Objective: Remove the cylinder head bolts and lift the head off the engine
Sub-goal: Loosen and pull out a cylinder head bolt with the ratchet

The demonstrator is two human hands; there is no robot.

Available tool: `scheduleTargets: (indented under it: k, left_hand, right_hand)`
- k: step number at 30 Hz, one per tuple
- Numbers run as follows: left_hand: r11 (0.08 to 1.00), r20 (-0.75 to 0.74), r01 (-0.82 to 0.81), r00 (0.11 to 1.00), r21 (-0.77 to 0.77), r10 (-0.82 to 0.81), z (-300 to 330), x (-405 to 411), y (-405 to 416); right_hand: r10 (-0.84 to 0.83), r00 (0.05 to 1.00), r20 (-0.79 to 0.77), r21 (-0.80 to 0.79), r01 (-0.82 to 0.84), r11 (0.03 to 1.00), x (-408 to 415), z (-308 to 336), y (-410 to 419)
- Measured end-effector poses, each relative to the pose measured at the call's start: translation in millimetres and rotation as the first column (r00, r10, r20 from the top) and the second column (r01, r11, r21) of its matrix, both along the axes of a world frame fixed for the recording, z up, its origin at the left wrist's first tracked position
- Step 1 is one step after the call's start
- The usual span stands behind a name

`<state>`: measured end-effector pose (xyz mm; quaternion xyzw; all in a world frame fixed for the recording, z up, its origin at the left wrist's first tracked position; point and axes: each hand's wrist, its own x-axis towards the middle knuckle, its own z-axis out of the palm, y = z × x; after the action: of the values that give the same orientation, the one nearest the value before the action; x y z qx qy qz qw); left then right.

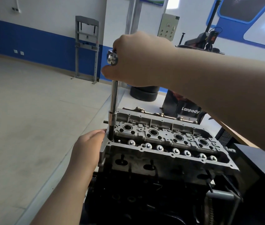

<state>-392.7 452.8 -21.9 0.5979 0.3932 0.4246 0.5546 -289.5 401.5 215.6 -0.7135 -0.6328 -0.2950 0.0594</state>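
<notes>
- Head view. Right hand (138, 60): fingers curled round the top of a chrome ratchet (112, 56), whose round head shows at the left side of the fist. Thumb lies low, under the ratchet head.
- Straight below the right hand: a long chrome extension bar (114, 98) hangs upright, ending in a socket collar (112, 118) and a dark bit that enters the cylinder head (169, 143) at its near-left corner.
- Bolt itself not visible; hidden down in the recess under the bit.
- Left hand (88, 146): lower than the right, at the left end face of the cylinder head. Fingertips (101, 131) reach the top left corner edge; fingers bent loosely against the casting, not wrapped round anything. Cannot tell how firmly it presses.
- Cylinder head sits to the right of the left hand, below and right of the right hand, seated on the dark engine block (144, 192). Top face exposed: four round plug wells in a row, a line of bright valve-stem tops along the near side.
- Beyond the right hand: a grey shop press frame (87, 47) against a blue-and-white wall, stacked tyres (144, 93), a black machine marked "Lanpody" (187, 106).
- Left of both hands: pale floor (31, 111).
</notes>
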Motion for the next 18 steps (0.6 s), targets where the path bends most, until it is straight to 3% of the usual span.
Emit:
scheduleTargets:
  k: [4,6,8,14,18]
  left_hand:
    - [0.983,0.164,-0.103,0.983,0.153,0.077,17.4,-3.3,-2.8]
    - [0.979,0.351,-0.026,0.935,0.201,-0.047,38.5,-2.7,-2.4]
    - [0.967,0.429,0.095,0.883,0.236,-0.192,58.3,2.8,-2.5]
    - [0.93,0.17,0.253,0.937,0.267,-0.304,69.8,30.3,-2.4]
    - [0.91,0.158,0.325,0.915,0.259,-0.372,70.4,34.2,6.2]
  right_hand:
    - [-0.035,0.995,0.09,-0.05,0.039,0.998,0.1,2.0,0.1]
    - [-0.067,0.997,0.031,-0.007,0.067,0.998,4.6,-0.4,0.9]
    - [-0.105,0.994,-0.027,0.011,0.105,0.994,12.8,-4.3,1.1]
    - [-0.067,0.983,-0.171,0.06,0.079,0.995,23.3,-10.1,-1.1]
    - [-0.063,0.987,-0.148,0.154,0.086,0.984,26.4,-13.2,3.7]
